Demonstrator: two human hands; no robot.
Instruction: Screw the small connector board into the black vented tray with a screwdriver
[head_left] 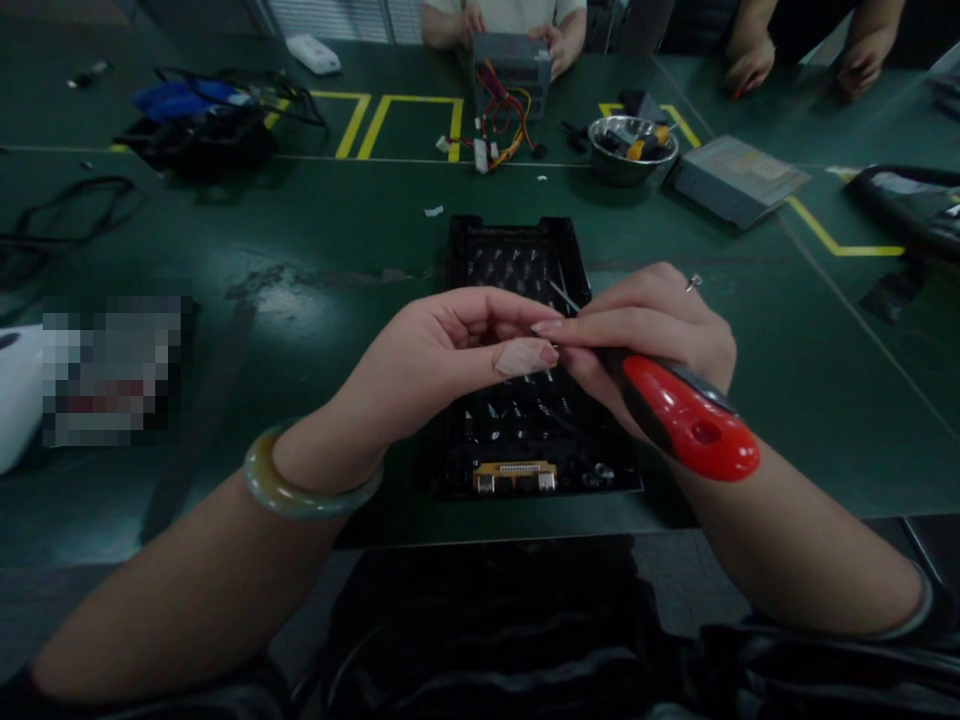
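The green table [847,390] is seen to be occupied near its close edge by the black case [517,405], laid open side up directly beneath both hands. The grey metal box [712,185] is set well apart, beyond the right hand [660,315]; a pale patch like a label is borne on its top, but no words can be read. The right hand is closed around the screwdriver [682,415], its red handle pointed back towards the wrist and its tip hidden. The left hand [435,350] is half curled, its thumb and fingertips brought close to those of the right; whether anything small is pinched there cannot be told. In judgement, the tip should be lined up before any force is applied, small parts should be pinched lightly, and slips towards the connector board [519,475] should be guarded against. No brand can be made out on the handle.
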